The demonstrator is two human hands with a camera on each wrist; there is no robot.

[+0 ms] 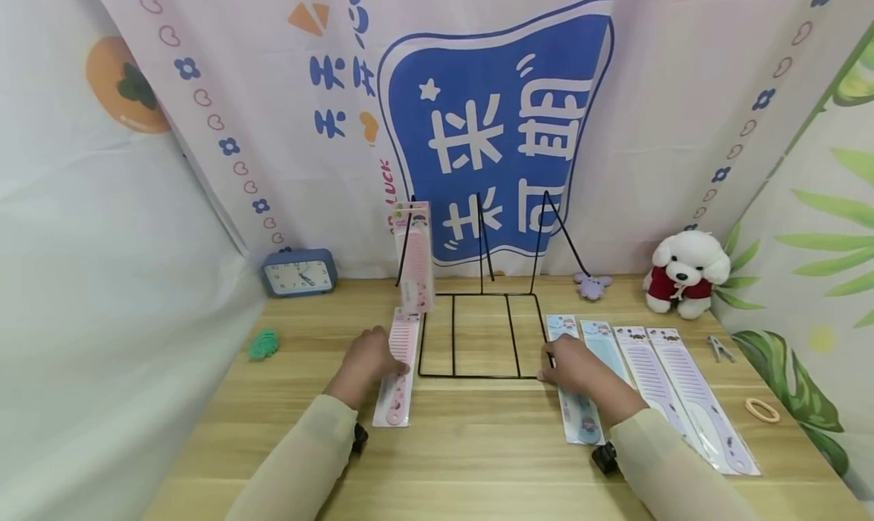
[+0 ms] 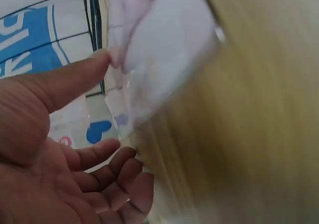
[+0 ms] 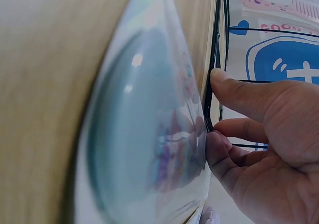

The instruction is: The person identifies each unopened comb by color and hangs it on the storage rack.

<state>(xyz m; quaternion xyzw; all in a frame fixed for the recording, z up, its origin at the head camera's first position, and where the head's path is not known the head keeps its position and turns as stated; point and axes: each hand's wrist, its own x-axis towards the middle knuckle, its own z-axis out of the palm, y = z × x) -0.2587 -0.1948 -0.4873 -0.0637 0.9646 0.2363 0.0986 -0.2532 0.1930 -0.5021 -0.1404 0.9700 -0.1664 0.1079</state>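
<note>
My left hand [image 1: 372, 358] is over a packaged pink comb [image 1: 396, 411] lying on the table. In the left wrist view its thumb touches the edge of the clear package [image 2: 169, 40], and the other fingers bend loosely near the package's corner. My right hand [image 1: 572, 362] holds the front right corner of a black wire rack [image 1: 471, 375], thumb and fingertips at the wire. Right beside it lies a packaged blue comb [image 3: 129, 114], partly covered by the hand in the head view. Another packaged pink comb [image 1: 416, 267] hangs on the rack's left hook.
Right of the rack lie another blue comb [image 1: 604, 348] and two purple combs [image 1: 645, 377], all packaged. Around them are a white plush dog [image 1: 686, 271], a purple toy [image 1: 591, 286], a clip [image 1: 720, 349] and a ring [image 1: 762, 410]. A blue clock [image 1: 300, 272] and a green claw clip [image 1: 263, 344] stand left.
</note>
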